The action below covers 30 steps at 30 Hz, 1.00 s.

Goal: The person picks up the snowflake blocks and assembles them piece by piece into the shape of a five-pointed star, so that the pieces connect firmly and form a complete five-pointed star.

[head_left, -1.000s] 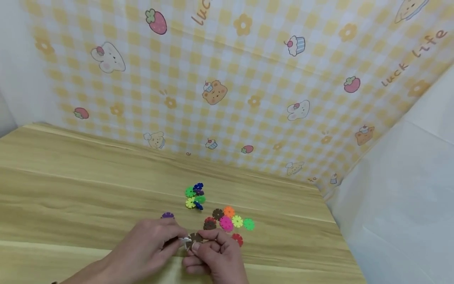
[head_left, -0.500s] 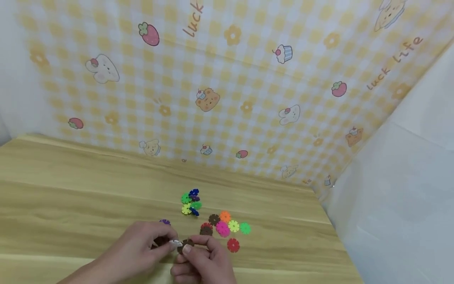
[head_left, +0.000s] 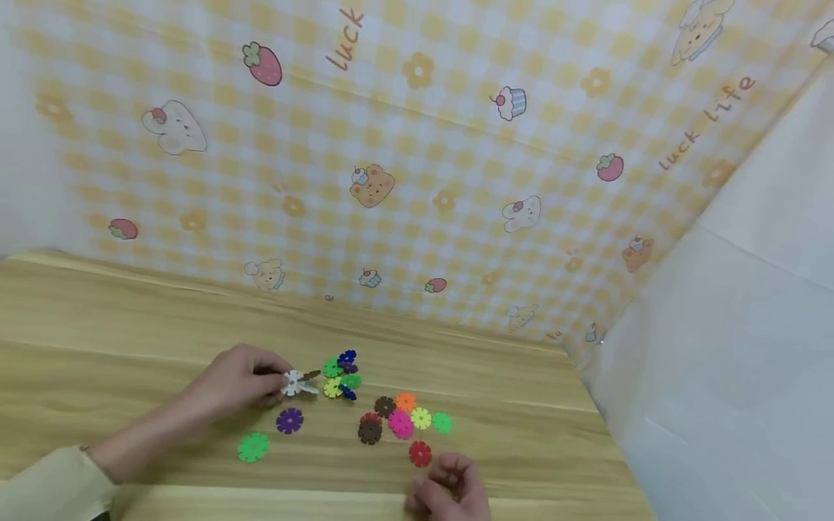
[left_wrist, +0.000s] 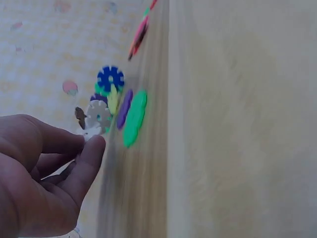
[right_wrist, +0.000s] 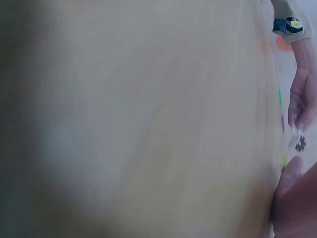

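My left hand (head_left: 237, 380) pinches a small cluster of white notched plastic discs (head_left: 292, 383), with a brown disc (head_left: 311, 376) sticking out of it. In the left wrist view, thumb and fingertips grip one white disc edge, while another white disc (left_wrist: 99, 115) faces the camera. Just right of this cluster stands a joined group of green, yellow, blue and purple discs (head_left: 333, 388). My right hand (head_left: 456, 488) rests low near the table's front, fingers loosely curled, nothing seen in them. Beside it lies a red disc (head_left: 420, 454).
A purple disc (head_left: 289, 420) and a green disc (head_left: 253, 447) lie below my left hand. Right of the middle are several loose discs, among them an orange one (head_left: 406, 401) and a pink one (head_left: 400, 424). A checkered cloth (head_left: 417, 145) hangs behind the wooden table (head_left: 130, 318).
The right hand has let go of the brown disc and moved right and down. My left hand has carried the white and brown cluster forward and left, beside the joined group, uncovering a green disc.
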Available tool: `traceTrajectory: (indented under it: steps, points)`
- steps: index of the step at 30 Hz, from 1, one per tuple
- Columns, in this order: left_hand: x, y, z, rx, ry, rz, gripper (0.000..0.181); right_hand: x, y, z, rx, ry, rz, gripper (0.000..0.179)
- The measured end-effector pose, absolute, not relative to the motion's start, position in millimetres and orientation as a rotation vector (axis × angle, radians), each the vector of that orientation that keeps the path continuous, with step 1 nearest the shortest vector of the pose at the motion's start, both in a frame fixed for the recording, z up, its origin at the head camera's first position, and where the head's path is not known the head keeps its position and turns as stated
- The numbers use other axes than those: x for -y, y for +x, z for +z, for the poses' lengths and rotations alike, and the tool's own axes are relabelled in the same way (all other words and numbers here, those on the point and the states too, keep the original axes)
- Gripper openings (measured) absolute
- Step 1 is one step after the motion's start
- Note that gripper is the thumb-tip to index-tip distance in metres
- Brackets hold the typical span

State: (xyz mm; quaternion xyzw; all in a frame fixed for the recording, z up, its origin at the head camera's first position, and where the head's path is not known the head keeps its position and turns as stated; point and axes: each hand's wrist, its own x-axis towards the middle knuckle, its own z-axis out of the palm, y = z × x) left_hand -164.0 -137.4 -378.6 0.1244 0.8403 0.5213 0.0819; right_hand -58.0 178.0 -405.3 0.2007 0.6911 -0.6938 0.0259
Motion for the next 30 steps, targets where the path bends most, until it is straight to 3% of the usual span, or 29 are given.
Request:
traceTrajectory:
  steps: [9, 15, 19, 23, 30]
  points:
    - [142.2, -181.1, -377.2, -2.55, 0.241, 1.492, 0.027, -174.7, -63.7, -398.7, -2.138, 0.534, -2.153, 0.082]
    - [141.5, -181.0, -375.9, -2.568, 0.236, 1.494, 0.03, -170.7, -71.8, -394.2, -2.187, 0.523, -2.057, 0.092]
    - [145.9, -180.7, -377.6, -2.592, 0.236, 1.477, 0.04, -169.4, -78.8, -391.9, -2.204, 0.503, -1.986, 0.082]
    - [152.9, -178.4, -378.4, -2.664, 0.268, 1.396, 0.045, -169.6, -82.9, -389.7, -2.274, 0.475, -1.904, 0.06]
    - [145.4, -169.2, -383.9, -2.656, 0.312, 1.417, 0.026, -183.0, -81.3, -391.4, -2.383, 0.474, -1.788, 0.037]
